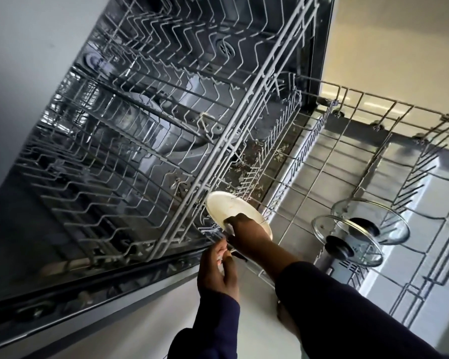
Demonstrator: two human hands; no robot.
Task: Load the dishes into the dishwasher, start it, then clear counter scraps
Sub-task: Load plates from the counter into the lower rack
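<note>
Right hand gripping a cream plate at the lower rack; left hand just beside; two glass lids racked nearby.

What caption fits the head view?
Right hand sets a cream plate into the lower rack near two glass lids.

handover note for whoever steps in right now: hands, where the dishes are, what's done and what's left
Right hand: grips the cream plate by its near edge, holding it at the edge of the pulled-out lower rack.
Left hand: fingers curled beside the rack's near corner; whether it holds anything is unclear.
Loaded: two glass lids with black knobs stand in the lower rack.
Upper rack: no dishes seen in it.
Food scraps lie on the dishwasher floor.
Left: seat the plate, load any remaining dishes, push racks in, shut the door, start it, clear counter scraps. Counter not in view.
</note>
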